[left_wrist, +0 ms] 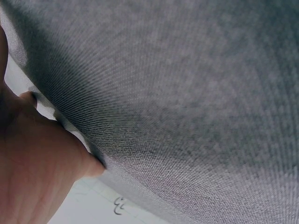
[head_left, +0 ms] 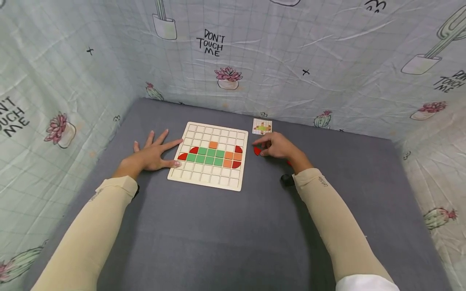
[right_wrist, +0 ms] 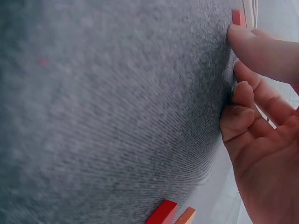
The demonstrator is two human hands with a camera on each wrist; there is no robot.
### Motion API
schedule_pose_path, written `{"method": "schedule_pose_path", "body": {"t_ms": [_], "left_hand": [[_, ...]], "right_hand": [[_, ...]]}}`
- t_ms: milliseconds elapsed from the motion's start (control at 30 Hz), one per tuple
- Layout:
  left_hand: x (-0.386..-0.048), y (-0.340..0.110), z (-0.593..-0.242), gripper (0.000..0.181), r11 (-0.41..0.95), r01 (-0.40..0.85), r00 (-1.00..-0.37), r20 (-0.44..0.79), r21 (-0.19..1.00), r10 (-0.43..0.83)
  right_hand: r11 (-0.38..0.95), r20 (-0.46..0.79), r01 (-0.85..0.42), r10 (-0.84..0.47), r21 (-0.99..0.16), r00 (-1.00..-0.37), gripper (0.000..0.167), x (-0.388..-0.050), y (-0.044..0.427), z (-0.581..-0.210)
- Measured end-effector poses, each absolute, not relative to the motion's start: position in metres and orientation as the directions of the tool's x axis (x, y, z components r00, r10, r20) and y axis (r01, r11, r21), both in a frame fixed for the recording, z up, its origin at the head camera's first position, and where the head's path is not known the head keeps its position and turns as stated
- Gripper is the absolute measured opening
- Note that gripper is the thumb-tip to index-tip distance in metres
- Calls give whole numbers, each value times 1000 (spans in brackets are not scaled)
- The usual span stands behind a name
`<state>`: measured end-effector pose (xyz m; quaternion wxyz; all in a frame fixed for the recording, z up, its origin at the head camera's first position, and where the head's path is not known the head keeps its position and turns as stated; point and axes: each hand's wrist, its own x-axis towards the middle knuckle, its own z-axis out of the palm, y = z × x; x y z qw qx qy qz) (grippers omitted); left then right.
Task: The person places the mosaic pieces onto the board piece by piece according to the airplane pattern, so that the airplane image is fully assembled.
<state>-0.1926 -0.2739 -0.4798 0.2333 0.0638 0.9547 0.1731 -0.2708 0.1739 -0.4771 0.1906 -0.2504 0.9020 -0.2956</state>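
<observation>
A square cream grid board [head_left: 204, 180] lies on the grey table, with green squares [head_left: 209, 160], orange squares [head_left: 228, 163] and red quarter-round pieces [head_left: 236, 165] set in its cells. My left hand [head_left: 151, 157] is spread flat at the board's left side, thumb and index fingertip on its edge. Right of the board, my right hand [head_left: 278, 146] pinches a red curved piece [head_left: 257, 150] between thumb and index finger, low at the table. The right wrist view shows this red piece [right_wrist: 238, 17] beside the thumb tip; the other fingers are curled.
Behind my right hand lies a small pattern card [head_left: 262, 126]. Another red piece [head_left: 289, 163] is partly hidden under my right wrist; the right wrist view shows a red block [right_wrist: 162, 213] and an orange one [right_wrist: 187, 216]. Printed cloth walls [head_left: 255, 60] enclose the table.
</observation>
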Motion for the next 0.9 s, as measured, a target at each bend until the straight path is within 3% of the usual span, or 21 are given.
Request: {"method": "schedule_pose_path", "body": {"t_ms": [467, 900], "left_hand": [[-199, -277, -491, 107, 938, 38, -885, -425, 345, 191], [-200, -279, -492, 107, 939, 29, -884, -429, 343, 184]], "right_hand": [[726, -188, -351, -548, -592, -815, 15, -269, 173, -476], [733, -129, -395, -544, -554, -829, 16, -267, 168, -475]]}}
